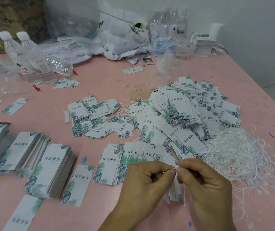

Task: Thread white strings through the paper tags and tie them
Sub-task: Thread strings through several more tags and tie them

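Hands meet low at the near edge of the pink desk (100,77): the left hand (143,179) and right hand (203,182) both pinch a short white string (174,168) between thumb and fingertips, fingers curled. Below the pinch hang a few paper tags (175,193), flat white cards printed with green leaves, and a thin tail of string drops beside them.

Bare desk surface shows in front of the left wrist and in a wide strip across the middle, between the tag piles and the clear plastic water bottles (33,55) at the far left. The desk's right edge runs diagonally past a loose tangle of white strings (237,157), wiry and frizzy, lying just right of the hands. Behind them a broad heap of strung tags (191,114) spreads out, overlapping and ragged. A fanned row of tags (133,157) lies just beyond the left hand. Squared stacks of tags (55,169) sit near the left edge. Crumpled clear plastic bags (123,39) crowd the far edge against the wall.
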